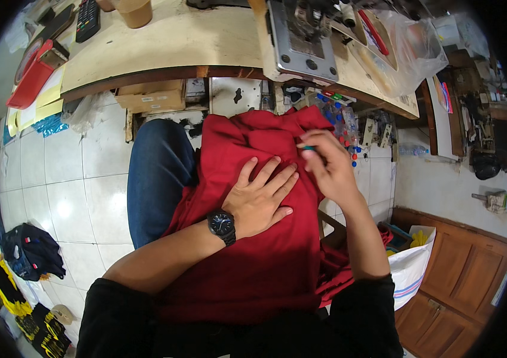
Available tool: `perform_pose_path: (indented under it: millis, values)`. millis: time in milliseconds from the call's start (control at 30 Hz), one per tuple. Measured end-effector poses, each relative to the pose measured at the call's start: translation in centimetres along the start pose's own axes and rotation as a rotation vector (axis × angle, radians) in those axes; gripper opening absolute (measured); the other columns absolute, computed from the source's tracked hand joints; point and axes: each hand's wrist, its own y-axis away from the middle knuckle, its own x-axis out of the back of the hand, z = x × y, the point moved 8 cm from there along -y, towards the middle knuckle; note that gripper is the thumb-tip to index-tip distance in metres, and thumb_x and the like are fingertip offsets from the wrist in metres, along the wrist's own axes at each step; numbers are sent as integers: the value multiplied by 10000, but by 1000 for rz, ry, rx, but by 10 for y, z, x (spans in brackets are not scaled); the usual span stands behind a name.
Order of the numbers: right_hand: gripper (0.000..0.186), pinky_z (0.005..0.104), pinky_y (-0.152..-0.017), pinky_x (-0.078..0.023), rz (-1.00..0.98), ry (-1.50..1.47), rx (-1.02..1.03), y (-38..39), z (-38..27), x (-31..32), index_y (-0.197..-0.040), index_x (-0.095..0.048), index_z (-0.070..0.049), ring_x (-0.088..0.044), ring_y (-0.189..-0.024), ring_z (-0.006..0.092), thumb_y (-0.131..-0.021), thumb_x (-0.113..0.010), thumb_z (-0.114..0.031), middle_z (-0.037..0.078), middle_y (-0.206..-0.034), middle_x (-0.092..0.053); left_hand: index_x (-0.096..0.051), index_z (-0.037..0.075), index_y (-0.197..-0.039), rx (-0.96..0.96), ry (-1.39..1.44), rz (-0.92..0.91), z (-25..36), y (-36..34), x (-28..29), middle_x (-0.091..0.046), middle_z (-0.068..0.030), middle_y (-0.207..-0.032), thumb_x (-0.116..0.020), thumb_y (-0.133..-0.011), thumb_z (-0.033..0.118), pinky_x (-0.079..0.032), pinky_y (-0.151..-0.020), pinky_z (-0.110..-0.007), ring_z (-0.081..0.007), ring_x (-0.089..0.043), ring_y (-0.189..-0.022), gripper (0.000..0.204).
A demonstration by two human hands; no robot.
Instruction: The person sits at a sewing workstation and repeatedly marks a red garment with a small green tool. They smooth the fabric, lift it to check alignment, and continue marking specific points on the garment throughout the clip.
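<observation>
A large piece of red cloth (253,268) lies across my lap, its far end bunched into folds below the table edge. My left hand (256,200) rests flat on it with the fingers spread, and a black watch (222,225) is on that wrist. To the right and a little farther away, my right hand (330,164) is closed around a small teal tool (308,148) at the cloth's right side. Most of this tool is hidden by the fingers, so its kind cannot be made out.
A worktable (176,51) spans the far side, with a sewing machine (304,45) on it. Cardboard boxes (151,96) and plastic bottles (343,119) are beneath. A white sack (412,268) stands right, by a wooden door (462,268). Dark clothing (32,253) lies on the left floor.
</observation>
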Motion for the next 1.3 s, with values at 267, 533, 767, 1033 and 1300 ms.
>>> perform_pose_path:
  millis: [267,533,767,1033,1300]
  values:
    - [150,356,-731,-545,-486,286,37,-40,-16,-28,-1095,-765,8,-694,-843,234,-947,-750,-10,92,-995,-672,-565,129,-1562,-9,-63,10,5,0,6,-489,-43,-1638,-651,-992,527,-203,-1259,-599,-298,-368,-1535,700]
    - [151,255,-632,-532,0,-592,-435,-26,76,-22,-1140,-753,28,-688,-752,103,-1012,-742,-50,64,-975,-759,-574,120,-1553,15,9,16,5,3,4,-443,-36,-1690,-644,-1010,492,-216,-1257,-589,-302,-370,-1536,661]
    - [170,255,-620,-534,250,-511,-345,-15,65,4,-1163,-737,49,-697,-748,108,-1031,-709,-54,80,-955,-754,-583,150,-1544,-32,78,0,-14,-12,11,-503,-22,-1661,-675,-1002,423,-313,-1147,-515,-301,-471,-1452,614]
    - [196,218,-611,-493,308,-431,-295,55,20,13,-1174,-775,-9,-634,-689,71,-1003,-683,14,14,-904,-664,-555,138,-1567,-75,143,15,-26,-13,12,-471,-12,-1686,-715,-938,557,-306,-1148,-532,-320,-452,-1468,773]
    - [154,251,-641,-561,168,-235,-280,94,17,-24,-1162,-758,27,-718,-756,127,-1021,-711,-13,91,-990,-725,-523,149,-1595,-86,191,-11,-28,-16,4,-457,-12,-1697,-748,-888,599,-287,-1156,-535,-353,-441,-1474,868]
